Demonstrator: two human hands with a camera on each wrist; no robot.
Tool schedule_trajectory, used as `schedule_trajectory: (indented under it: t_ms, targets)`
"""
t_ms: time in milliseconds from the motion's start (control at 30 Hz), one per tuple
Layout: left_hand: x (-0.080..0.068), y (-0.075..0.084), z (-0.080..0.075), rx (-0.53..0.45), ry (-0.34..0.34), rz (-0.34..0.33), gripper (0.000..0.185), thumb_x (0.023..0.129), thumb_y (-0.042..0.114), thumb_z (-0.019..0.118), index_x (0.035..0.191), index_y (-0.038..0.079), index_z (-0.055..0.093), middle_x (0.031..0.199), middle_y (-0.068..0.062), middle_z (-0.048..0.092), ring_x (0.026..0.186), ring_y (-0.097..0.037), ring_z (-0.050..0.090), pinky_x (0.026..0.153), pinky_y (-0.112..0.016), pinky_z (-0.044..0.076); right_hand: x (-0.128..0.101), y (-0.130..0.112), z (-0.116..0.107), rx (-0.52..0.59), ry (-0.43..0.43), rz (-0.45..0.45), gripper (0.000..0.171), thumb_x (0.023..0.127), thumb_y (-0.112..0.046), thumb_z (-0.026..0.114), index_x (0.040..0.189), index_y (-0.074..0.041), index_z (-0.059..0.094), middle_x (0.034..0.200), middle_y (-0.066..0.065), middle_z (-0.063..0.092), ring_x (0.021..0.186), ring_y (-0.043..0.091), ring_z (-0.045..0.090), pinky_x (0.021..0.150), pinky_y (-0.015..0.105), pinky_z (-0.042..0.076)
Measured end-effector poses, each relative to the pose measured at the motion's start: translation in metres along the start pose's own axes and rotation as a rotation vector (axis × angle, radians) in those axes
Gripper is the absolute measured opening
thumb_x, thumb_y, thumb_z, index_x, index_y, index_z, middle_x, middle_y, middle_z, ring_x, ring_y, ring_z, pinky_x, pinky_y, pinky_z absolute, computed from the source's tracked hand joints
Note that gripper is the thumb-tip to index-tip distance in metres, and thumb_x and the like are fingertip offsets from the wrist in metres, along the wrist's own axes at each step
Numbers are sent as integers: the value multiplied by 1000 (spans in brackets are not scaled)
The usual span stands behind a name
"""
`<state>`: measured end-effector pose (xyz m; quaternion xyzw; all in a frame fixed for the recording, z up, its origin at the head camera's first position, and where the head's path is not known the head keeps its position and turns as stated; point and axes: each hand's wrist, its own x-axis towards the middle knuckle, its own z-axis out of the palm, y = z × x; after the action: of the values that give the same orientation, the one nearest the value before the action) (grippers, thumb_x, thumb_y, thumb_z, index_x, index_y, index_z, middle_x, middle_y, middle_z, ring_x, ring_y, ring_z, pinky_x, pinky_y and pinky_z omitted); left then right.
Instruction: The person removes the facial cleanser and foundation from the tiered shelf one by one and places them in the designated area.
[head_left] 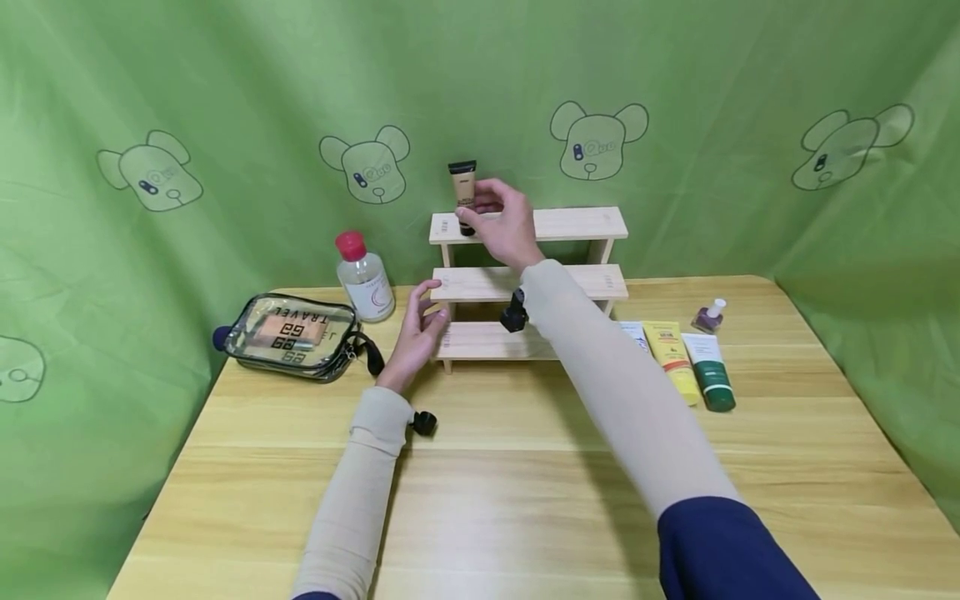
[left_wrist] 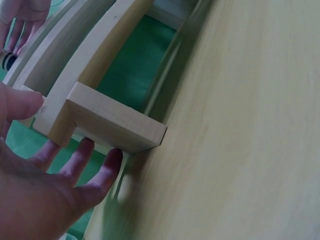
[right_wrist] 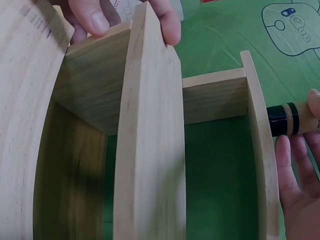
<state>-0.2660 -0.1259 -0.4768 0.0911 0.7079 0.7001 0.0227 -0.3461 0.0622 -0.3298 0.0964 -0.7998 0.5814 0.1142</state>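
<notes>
A three-tier wooden shelf point(head_left: 525, 283) stands at the middle back of the table. My right hand point(head_left: 476, 208) grips a beige tube with a black cap point(head_left: 462, 187), which stands upright on the left end of the top tier. The right wrist view shows the tube point(right_wrist: 287, 120) against the top board, with my right fingers point(right_wrist: 300, 175) beside it. My left hand point(head_left: 420, 329) rests against the shelf's left end at the lower tiers. Its fingers point(left_wrist: 95, 172) lie straight behind the shelf point(left_wrist: 110, 120), with the thumb on the near side.
A clear travel pouch point(head_left: 288, 336) and a red-capped bottle point(head_left: 363, 279) sit left of the shelf. To its right lie a yellow tube point(head_left: 671, 358), a white and green tube point(head_left: 708, 375) and a small nail polish bottle point(head_left: 708, 317). Green cloth surrounds the wooden table point(head_left: 487, 500).
</notes>
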Motion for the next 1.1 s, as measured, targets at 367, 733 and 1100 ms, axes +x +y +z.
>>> schedule_trajectory:
  t_ms: [367,733,1100]
  targets:
    - [0,2,0,7,1,-8,55,113,8,53,160,34,39,164,-20,42,144,-45,55,125,-59,44,-11,-4,-12,-11,-11,-36,48,96,-17,86,139,-8,68,126,12,77,113,20,72,102,29,60]
    - [-1,-1,1,-3,-11,-12,55,113,8,52,160,33,39,163,-21,41,146,-49,52,125,-59,44,-30,-2,-35,5,32,-109,47,95,-18,87,137,-6,69,126,13,77,110,19,73,102,30,60]
    - [-1,0,1,-5,-6,-19,55,114,9,52,160,36,39,163,-20,41,145,-44,54,125,-58,44,-52,0,-71,-28,24,-66,49,94,-21,88,138,-10,69,126,10,76,109,15,72,102,27,61]
